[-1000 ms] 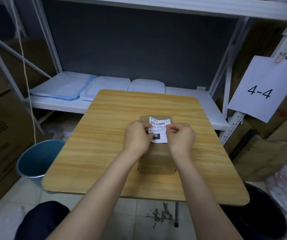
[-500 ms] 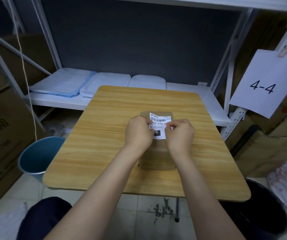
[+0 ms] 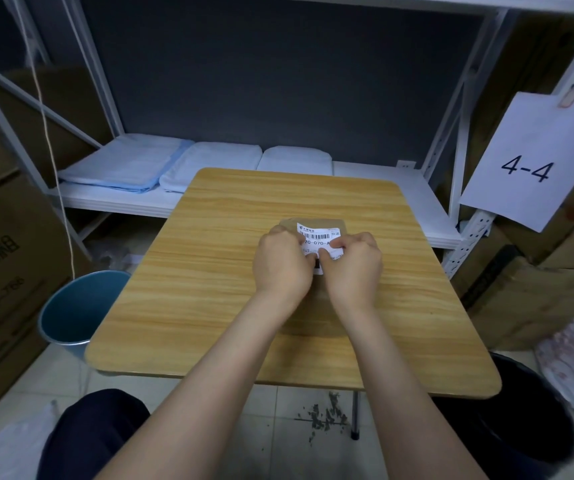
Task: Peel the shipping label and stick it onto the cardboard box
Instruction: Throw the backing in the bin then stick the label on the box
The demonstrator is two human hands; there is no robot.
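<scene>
A small brown cardboard box (image 3: 316, 317) lies on the wooden table (image 3: 209, 271), mostly hidden under my hands. A white shipping label (image 3: 318, 235) with a barcode sits over the box's far end. My left hand (image 3: 280, 268) pinches the label's left side. My right hand (image 3: 353, 265) pinches its right side and lower middle with thumb and fingers. The label's lower part is covered by my fingers, so I cannot tell whether it touches the box.
A blue bin (image 3: 77, 310) stands left of the table and a black bin (image 3: 521, 420) at its right front. Behind the table a white shelf (image 3: 112, 202) holds folded cloth packs (image 3: 122, 168). Cardboard boxes (image 3: 1, 271) stand left and right. A "4-4" sign (image 3: 531, 161) hangs at right.
Both hands have drawn closer together over the label, and the right thumb now covers more of its middle. The label has stayed over the far end of the box.
</scene>
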